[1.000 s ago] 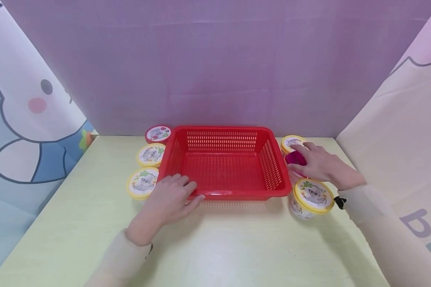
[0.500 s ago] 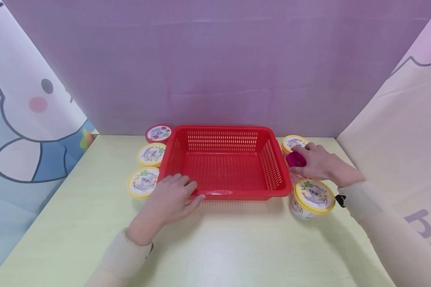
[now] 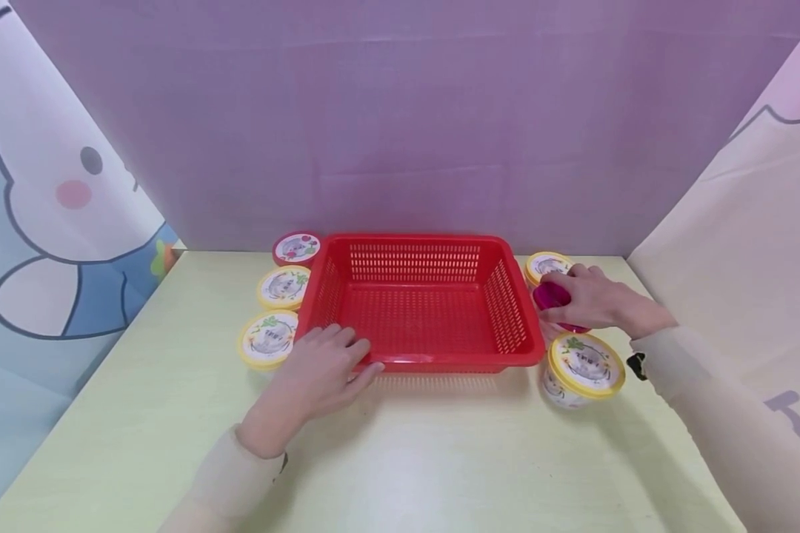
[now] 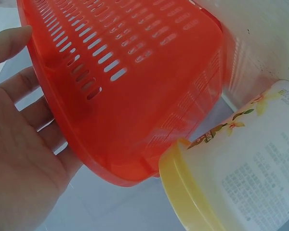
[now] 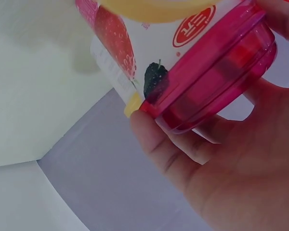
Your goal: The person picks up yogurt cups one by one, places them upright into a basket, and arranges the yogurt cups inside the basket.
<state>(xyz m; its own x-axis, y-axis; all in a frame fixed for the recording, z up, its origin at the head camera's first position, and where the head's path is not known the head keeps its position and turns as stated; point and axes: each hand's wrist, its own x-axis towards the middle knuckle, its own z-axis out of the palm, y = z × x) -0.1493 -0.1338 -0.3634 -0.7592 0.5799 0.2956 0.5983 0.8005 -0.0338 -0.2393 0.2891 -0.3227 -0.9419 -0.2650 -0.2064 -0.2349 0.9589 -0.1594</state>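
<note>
OK, I've got both hands busy on my feed. L hand (image 3: 320,370) is at the near-L corner of the red basket (image 3: 453,360), fingers hooked over the rim, thumb on the outer side, so pinching the rim. R hand (image 3: 600,300) is just R of the basket, fingers + thumb curled round the lid of the magenta-lid tub (image 3: 550,297). That tub is btwn the far R yellow-lid tub (image 3: 547,262) and the near R yellow-lid tub (image 3: 587,364), beside the basket's R side; can't tell if its base touches the table (image 3: 413,459). R wrist view shows me its side: white w/ a strawberry, a dark berry, red oval logo. Basket's mid-table, upright, slotted walls. Along its L side I count 3 in a row: pink-lid tub (image 3: 297,248) at the far end, then mid L yellow-lid tub (image 3: 283,287), then near L yellow-lid tub (image 3: 269,339), all lids facing up. L wrist view also gives me a white tub side w/ flowers + fine print, too small to read. Bkgd: purple cloth (image 3: 400,133) behind, cartoon sheet (image 3: 47,200) on L, pale sheet (image 3: 753,252) on R. Both sleeves pale, sm. black item (image 3: 636,365) at R cuff.
</note>
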